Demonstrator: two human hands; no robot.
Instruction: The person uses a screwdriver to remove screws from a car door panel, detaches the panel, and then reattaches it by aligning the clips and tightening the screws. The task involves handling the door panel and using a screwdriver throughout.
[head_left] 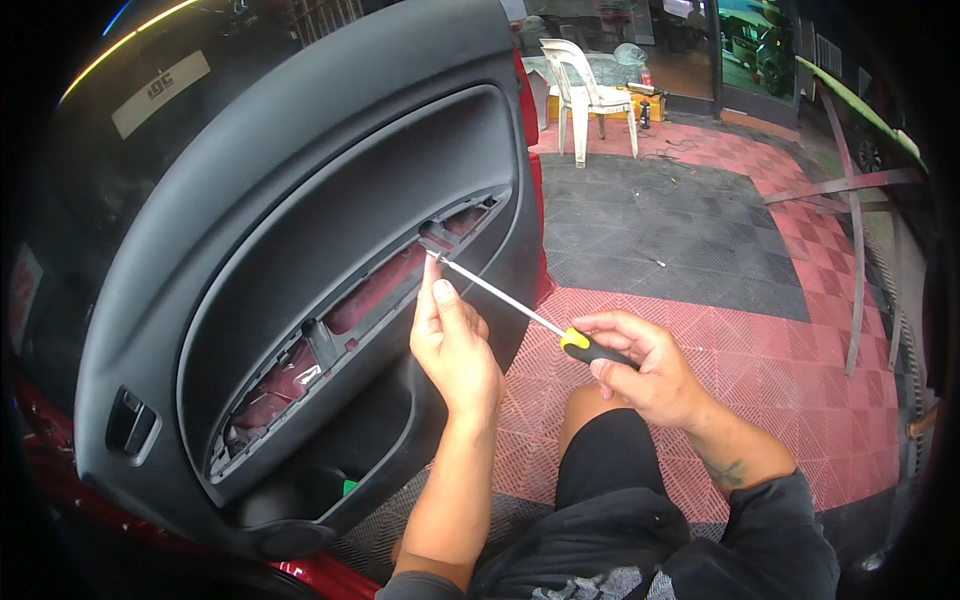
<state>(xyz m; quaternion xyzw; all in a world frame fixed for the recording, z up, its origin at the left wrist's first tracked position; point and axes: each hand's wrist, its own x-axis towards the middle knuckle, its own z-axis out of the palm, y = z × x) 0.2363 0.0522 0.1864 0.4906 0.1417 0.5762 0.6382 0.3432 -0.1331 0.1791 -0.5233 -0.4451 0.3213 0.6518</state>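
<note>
Right hand (650, 373) is loosely curled round a black-and-yellow screwdriver (520, 308); left hand (455, 350) half-closed by its tip at the door panel (300, 210), can't tell if it's pinching anything.

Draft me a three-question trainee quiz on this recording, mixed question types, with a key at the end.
1. Multiple choice: at which end does the right grip hold the silver-shafted, yellow-and-black-handled screwdriver? A: tip. B: handle.
2. True or false: the left grip is nearer the screwdriver's tip than its handle.
3. Fill the gap: beyond the curved black car door panel, a white plastic ____ stands on the floor.

Key:
1. B.
2. True.
3. Chair.
</note>
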